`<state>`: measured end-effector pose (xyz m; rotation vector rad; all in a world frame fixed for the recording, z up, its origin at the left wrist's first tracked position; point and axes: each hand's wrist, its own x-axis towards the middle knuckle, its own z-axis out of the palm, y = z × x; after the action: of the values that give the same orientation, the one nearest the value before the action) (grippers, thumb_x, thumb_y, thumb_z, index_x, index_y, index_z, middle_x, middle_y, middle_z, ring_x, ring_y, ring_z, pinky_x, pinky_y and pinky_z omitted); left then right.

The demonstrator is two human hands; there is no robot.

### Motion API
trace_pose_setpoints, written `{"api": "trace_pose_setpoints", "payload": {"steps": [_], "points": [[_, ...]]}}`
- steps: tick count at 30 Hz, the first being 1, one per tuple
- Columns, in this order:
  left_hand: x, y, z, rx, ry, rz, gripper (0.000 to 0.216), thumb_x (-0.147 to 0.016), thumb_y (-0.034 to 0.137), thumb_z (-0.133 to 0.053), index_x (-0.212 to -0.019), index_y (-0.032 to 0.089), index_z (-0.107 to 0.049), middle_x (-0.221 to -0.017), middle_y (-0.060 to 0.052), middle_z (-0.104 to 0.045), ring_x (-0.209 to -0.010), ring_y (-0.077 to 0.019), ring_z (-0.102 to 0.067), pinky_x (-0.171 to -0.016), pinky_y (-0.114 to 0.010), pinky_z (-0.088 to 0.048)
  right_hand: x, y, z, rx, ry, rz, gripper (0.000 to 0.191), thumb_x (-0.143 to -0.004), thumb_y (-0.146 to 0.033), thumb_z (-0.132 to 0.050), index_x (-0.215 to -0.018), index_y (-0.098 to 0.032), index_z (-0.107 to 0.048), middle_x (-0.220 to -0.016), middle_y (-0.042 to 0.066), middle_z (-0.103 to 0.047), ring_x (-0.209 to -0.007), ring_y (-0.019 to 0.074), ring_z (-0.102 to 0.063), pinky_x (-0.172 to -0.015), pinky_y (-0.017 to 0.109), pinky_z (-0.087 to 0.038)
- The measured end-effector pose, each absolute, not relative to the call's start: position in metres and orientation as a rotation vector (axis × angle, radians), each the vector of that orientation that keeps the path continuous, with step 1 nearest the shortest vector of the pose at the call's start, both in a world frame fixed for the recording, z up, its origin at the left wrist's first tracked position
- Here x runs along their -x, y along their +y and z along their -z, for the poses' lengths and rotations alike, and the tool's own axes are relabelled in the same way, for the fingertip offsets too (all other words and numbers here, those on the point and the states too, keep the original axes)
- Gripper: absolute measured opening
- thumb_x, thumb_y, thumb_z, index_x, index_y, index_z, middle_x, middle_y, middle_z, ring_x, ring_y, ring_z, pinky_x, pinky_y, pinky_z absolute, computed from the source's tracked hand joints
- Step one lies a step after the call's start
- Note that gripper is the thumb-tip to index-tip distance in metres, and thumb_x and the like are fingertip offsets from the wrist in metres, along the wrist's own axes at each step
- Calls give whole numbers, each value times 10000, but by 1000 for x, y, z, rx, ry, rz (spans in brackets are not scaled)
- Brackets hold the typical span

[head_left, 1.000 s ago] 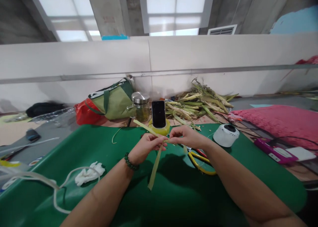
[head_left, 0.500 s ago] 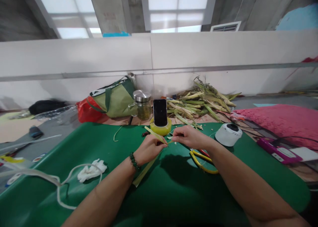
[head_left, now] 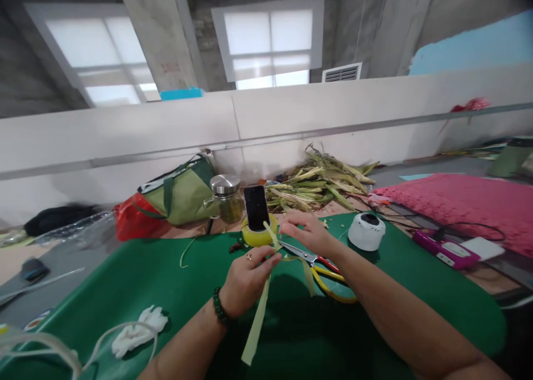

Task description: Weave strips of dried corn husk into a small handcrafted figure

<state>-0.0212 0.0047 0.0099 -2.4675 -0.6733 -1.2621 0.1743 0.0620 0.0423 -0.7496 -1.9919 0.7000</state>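
Pinched between thumb and fingers of the left hand [head_left: 249,274], the pale strips [head_left: 257,327] met above the green mat [head_left: 200,291], their crossing half hidden by fingertips! The right hand [head_left: 308,233] curled close by; whether it gripped anything, nobody could tell. The right forearm [head_left: 383,291] covered part of the scissors [head_left: 306,254].

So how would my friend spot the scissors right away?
Find the big green mat. On it, look just below the right hand in the picture for the scissors. Unlike the yellow roll nearby, they have metal blades and red-and-yellow handles.
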Motion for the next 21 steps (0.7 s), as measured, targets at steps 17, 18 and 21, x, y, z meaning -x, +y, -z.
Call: {"api": "trace_pose_setpoints", "payload": {"steps": [17, 18, 21], "points": [[9, 13, -11, 3140, -2507, 2070, 458, -500, 473, -823, -721, 104, -665, -610, 11, -578, -492, -72, -509, -530, -221, -448, -158, 58, -32, 731, -1746, -1055, 340, -676, -475, -692, -630, -139, -688, -618, 29, -586, -612, 139, -516, -563, 259, -414], [10, 13, -11, 3124, -2599, 2063, 460, -493, 480, -825, -714, 109, -665, -611, 5, -592, -502, -85, -542, -542, -225, -453, -158, 57, -33, 736, -1768, -1051, 340, -679, -476, -688, -629, -140, -685, -597, 21, -573, -588, 130, -502, -544, 253, -405], [11, 13, -12, 3048, -2774, 2120, 461, -486, 485, -830, -707, 117, -663, -643, -27, -644, -560, -125, -615, -577, -242, -472, -160, 57, -32, 753, -1787, -1027, 342, -695, -472, -676, -617, -139, -673, -560, 12, -548, -539, 111, -470, -498, 238, -380]]}}
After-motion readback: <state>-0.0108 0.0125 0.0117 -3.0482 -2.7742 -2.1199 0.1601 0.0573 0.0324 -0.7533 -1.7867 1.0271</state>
